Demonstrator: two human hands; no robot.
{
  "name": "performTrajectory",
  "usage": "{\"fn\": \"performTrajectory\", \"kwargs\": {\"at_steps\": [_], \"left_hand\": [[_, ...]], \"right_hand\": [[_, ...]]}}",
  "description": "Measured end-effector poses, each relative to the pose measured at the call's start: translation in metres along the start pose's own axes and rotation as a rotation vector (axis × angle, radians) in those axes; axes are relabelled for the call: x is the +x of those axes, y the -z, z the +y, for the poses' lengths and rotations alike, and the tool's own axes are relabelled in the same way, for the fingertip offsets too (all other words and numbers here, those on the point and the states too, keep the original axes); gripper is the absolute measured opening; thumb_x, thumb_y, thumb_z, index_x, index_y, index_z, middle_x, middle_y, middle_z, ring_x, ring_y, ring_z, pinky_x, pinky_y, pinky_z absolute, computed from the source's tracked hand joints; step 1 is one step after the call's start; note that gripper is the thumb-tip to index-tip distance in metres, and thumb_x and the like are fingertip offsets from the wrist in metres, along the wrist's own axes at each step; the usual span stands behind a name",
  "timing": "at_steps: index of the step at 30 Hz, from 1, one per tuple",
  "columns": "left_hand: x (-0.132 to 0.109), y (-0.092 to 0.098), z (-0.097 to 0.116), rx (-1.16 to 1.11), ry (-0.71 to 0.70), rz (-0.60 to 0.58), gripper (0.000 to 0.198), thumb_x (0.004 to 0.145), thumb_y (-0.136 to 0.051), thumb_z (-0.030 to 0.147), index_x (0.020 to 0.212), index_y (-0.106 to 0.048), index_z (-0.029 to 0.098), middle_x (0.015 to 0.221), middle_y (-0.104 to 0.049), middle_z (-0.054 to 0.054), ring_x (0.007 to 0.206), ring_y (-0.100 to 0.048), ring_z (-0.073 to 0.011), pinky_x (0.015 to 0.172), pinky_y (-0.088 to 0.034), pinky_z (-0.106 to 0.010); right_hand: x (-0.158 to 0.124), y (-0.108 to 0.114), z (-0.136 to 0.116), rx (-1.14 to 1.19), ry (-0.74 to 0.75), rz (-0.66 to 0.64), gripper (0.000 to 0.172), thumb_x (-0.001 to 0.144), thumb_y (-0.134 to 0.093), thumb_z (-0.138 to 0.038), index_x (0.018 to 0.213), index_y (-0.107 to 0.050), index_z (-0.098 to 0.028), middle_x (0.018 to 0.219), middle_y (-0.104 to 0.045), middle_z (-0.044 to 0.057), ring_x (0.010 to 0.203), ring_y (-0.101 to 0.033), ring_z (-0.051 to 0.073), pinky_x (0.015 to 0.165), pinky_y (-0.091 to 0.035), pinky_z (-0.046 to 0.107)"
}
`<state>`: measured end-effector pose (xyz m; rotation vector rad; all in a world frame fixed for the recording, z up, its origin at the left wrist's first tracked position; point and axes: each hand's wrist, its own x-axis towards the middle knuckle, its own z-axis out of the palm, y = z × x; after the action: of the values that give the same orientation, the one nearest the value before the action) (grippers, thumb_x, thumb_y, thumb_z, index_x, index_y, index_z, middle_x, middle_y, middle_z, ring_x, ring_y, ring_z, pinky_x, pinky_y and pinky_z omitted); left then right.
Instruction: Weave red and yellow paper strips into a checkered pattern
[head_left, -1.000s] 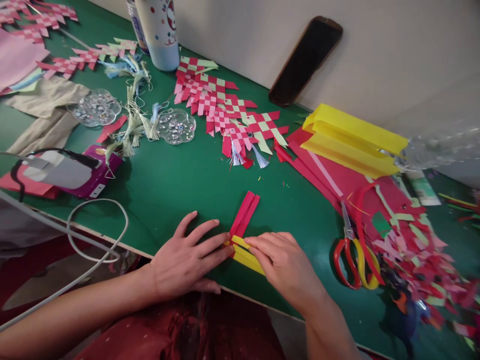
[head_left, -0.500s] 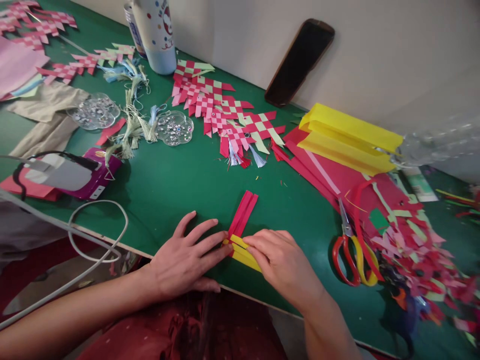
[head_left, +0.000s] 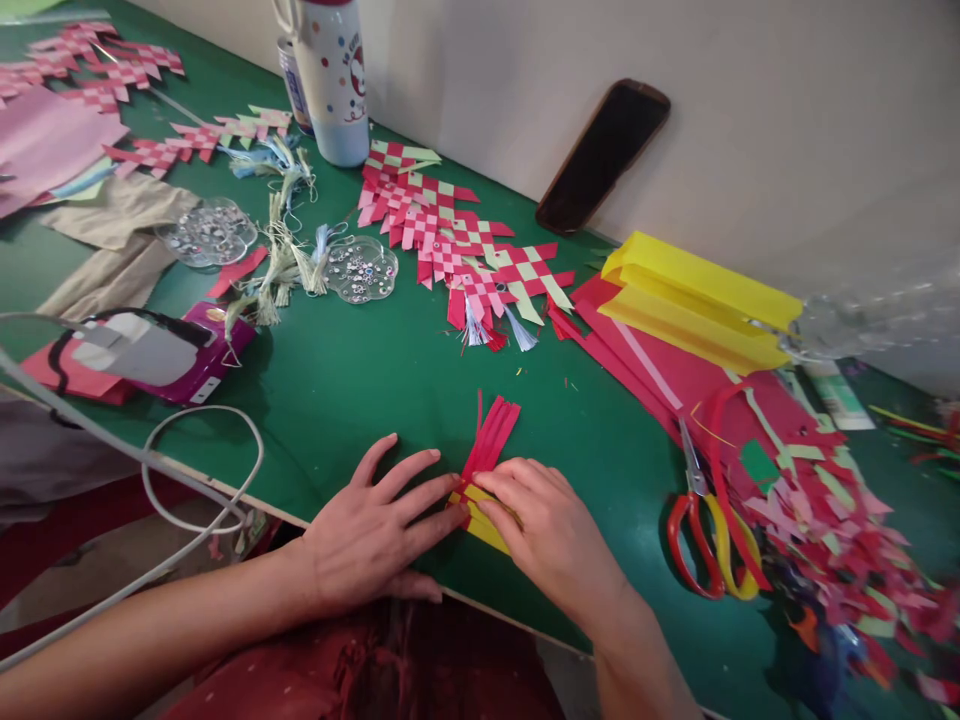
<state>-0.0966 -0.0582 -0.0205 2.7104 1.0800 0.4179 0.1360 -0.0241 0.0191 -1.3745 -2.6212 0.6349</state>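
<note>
Red paper strips fan upward from a small weave with yellow paper strips near the table's front edge. My left hand lies flat with fingers spread, its fingertips pressing on the left end of the weave. My right hand is closed in a pinch at the crossing, thumb and index finger on a yellow strip. Part of the weave is hidden under my fingertips.
Scissors lie to the right, beside a heap of paper scraps. Woven paper fish, bead dishes, a bottle and a phone stand or lie farther back. A white cable loops over the left edge.
The red strips have spread apart into a fan, one standing off to the left. My right hand has shifted slightly left toward the crossing. My left hand stays pressing.
</note>
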Motion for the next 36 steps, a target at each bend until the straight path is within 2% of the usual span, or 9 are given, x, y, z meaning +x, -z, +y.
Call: {"fn": "performTrajectory", "kwargs": {"at_steps": [9,15,25,31,36], "left_hand": [[-0.0004,0.0006,0.0021,0.009,0.018,0.018,0.068,0.082,-0.048,0.077,0.134,-0.054,0.032,0.133,-0.055,-0.005,0.132,-0.039,-0.0278,0.118,0.004,-0.053],[-0.0019,-0.0001,0.0002,0.046,-0.024,0.001,0.067,0.085,-0.045,0.075,0.135,-0.054,0.031,0.138,-0.053,-0.001,0.133,-0.037,-0.0284,0.118,0.006,-0.055],[-0.001,0.0007,0.0004,0.013,-0.016,-0.003,0.068,0.086,-0.045,0.075,0.137,-0.051,0.031,0.14,-0.054,-0.001,0.134,-0.036,-0.028,0.118,0.004,-0.055],[-0.0004,0.0021,0.0013,0.013,-0.006,-0.002,0.067,0.085,-0.046,0.075,0.135,-0.053,0.031,0.138,-0.055,-0.002,0.134,-0.037,-0.0283,0.118,0.0,-0.056],[-0.0005,0.0017,0.0017,0.007,-0.001,-0.003,0.067,0.084,-0.047,0.075,0.134,-0.054,0.03,0.138,-0.055,-0.003,0.134,-0.038,-0.028,0.118,0.001,-0.055]], "right_hand": [[0.0015,-0.0016,-0.0002,0.055,-0.002,0.001,0.018,0.095,-0.051,-0.017,0.104,-0.065,-0.024,0.096,-0.068,0.004,0.089,-0.06,0.019,0.081,-0.043,0.034],[0.0008,-0.0015,0.0006,0.069,-0.006,-0.026,0.019,0.095,-0.051,-0.016,0.106,-0.065,-0.024,0.097,-0.068,0.003,0.089,-0.059,0.018,0.08,-0.042,0.034],[0.0018,-0.0006,0.0,0.058,0.005,-0.018,0.021,0.095,-0.05,-0.016,0.107,-0.066,-0.024,0.097,-0.069,0.003,0.09,-0.061,0.016,0.08,-0.044,0.032],[0.0012,0.0011,-0.0012,0.075,0.02,0.029,0.02,0.097,-0.047,-0.019,0.107,-0.064,-0.022,0.101,-0.069,0.006,0.093,-0.062,0.017,0.082,-0.045,0.034],[0.0051,0.0006,-0.0015,0.086,0.036,0.053,0.022,0.098,-0.048,-0.018,0.114,-0.063,-0.022,0.102,-0.068,0.004,0.092,-0.062,0.015,0.082,-0.044,0.032]]}}
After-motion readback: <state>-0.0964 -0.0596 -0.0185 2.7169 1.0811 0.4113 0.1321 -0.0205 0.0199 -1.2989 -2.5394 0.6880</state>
